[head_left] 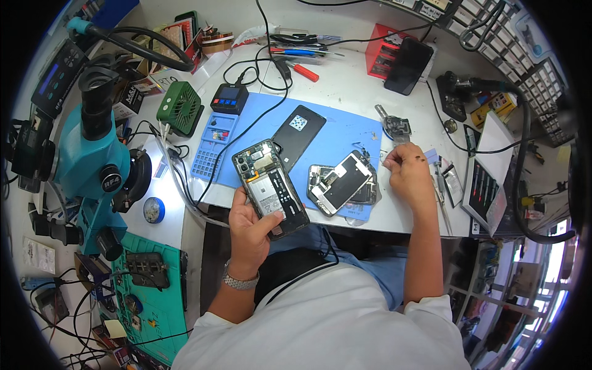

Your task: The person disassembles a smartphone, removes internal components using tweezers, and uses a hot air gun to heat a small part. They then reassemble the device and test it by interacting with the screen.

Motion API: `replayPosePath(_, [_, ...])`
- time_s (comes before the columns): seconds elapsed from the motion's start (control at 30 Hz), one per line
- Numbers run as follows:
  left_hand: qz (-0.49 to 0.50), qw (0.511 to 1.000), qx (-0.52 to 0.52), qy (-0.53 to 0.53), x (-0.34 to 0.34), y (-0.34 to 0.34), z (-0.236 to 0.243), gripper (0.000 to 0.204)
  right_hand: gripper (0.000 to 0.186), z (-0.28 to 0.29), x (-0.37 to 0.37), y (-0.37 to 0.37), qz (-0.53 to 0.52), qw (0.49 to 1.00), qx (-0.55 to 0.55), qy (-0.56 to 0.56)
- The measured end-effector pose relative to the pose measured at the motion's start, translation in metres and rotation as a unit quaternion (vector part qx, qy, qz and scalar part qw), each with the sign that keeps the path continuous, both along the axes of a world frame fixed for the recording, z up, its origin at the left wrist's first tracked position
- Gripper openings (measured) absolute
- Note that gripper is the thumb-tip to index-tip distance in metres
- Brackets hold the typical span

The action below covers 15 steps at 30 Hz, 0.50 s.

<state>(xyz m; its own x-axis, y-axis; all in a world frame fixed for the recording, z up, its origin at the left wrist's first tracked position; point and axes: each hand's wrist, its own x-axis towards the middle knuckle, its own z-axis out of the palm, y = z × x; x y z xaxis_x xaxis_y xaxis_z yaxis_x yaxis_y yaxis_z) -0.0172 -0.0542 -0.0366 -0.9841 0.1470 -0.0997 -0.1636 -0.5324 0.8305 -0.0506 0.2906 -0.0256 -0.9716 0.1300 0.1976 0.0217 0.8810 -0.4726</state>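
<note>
My left hand (248, 233) grips an opened smartphone (264, 192) at its lower end, thumb across the battery. Its back is off, so the circuit board, cameras and an orange flex cable show. My right hand (409, 176) rests by the right edge of the blue mat (361, 123), thumb and forefinger pinched together; whatever they hold is too small to make out. Between the hands lie disassembled phone parts (346, 184), with a pale rectangular panel on top. Beyond the held phone, a dark phone back cover (308, 131) lies flat on the mat.
A teal microscope (92, 157) stands at the left, near a green fan unit (179, 108) and a small black device (229, 98). Cables cross the mat. Tweezers (441, 192) and a screwdriver set (486, 192) lie right. A red-handled tool (306, 73) and black phone (409, 66) are farther back.
</note>
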Motion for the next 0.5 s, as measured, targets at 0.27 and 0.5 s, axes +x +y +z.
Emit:
replayPosePath(0.27, [-0.004,1.0,-0.025,0.01,0.001,0.0,0.0,0.063,0.007,0.022,0.0,-0.005,-0.18,0.98,0.066,0.05])
replayPosePath(0.5, [-0.006,0.999,0.038,-0.004,0.001,0.011,-0.001,0.052,0.015,0.061,0.02,-0.085,-0.067,0.962,-0.255,0.07])
